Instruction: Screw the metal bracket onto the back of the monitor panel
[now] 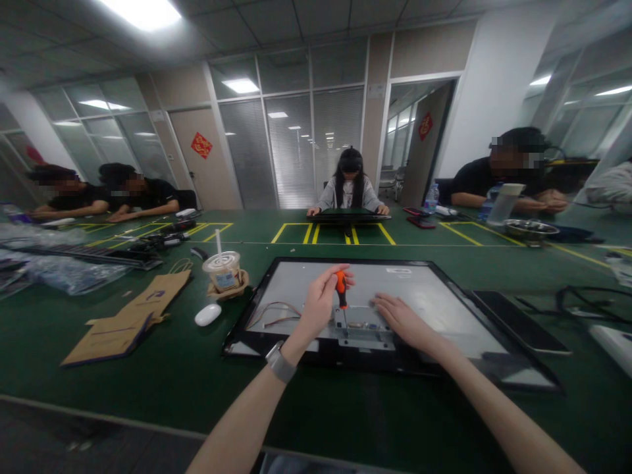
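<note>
A black-framed monitor panel [444,296] lies face down on the green table [172,368], its grey metal back up. My left hand [320,303] is closed round an orange-handled screwdriver [340,288], held upright with its tip on a small metal bracket [363,326] near the panel's front edge. My right hand [402,319] rests flat on the panel just right of the bracket, fingers stretched out. Thin coloured wires [274,315] run across the panel to the left of my left hand. A watch sits on my left wrist.
A lidded drink cup with a straw [223,270], a white mouse [208,315] and a flattened brown paper bag [128,316] lie left of the panel. A black slab [518,319] and cables lie right. Other people sit round the table's far and side edges.
</note>
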`<action>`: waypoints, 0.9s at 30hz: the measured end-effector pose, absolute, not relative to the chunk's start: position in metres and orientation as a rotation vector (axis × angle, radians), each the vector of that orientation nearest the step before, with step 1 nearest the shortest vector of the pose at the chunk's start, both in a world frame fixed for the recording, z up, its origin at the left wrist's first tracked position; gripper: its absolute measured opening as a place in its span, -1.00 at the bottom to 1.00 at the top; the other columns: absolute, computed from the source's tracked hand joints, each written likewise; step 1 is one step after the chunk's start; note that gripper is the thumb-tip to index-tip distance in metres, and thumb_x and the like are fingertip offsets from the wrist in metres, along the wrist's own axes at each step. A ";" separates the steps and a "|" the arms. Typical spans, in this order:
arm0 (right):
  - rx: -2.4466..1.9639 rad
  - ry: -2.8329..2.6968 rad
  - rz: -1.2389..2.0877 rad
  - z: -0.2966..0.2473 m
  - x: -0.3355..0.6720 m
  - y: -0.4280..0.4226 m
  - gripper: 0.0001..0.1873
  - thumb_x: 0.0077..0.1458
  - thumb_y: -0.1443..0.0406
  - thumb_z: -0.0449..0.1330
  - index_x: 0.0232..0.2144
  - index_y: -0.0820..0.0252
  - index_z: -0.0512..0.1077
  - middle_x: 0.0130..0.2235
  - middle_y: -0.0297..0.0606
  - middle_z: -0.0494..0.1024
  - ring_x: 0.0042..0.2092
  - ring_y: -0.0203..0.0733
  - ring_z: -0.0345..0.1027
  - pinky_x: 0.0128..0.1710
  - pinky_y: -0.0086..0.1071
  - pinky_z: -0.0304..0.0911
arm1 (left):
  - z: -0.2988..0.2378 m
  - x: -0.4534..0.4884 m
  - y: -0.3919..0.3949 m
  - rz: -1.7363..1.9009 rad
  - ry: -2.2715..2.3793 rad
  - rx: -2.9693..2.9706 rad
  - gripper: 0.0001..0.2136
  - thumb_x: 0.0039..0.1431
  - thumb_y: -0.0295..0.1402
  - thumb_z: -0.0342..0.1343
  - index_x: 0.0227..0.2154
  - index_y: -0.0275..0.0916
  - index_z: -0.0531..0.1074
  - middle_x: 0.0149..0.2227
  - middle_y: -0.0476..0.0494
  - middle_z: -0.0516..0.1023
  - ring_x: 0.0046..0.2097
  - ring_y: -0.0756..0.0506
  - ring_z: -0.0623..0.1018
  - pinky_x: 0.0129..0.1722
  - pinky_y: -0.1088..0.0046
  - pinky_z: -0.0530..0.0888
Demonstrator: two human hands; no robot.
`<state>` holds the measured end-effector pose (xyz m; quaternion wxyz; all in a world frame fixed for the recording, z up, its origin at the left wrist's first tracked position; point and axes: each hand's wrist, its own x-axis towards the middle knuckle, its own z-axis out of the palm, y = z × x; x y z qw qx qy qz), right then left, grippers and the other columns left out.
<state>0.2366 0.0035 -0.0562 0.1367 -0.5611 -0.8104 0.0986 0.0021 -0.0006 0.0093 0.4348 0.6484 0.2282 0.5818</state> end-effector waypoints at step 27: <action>-1.619 -2.318 0.296 -0.053 0.235 0.001 -0.36 0.36 0.10 -0.28 0.19 0.31 0.37 0.29 0.06 0.32 0.33 0.08 0.12 0.32 0.09 -0.07 | 0.012 -0.001 -0.006 1.565 0.728 1.839 -0.77 0.31 -0.27 0.05 -0.14 -0.20 0.56 -0.25 -0.11 0.44 -0.23 -0.05 0.47 -0.19 0.43 0.44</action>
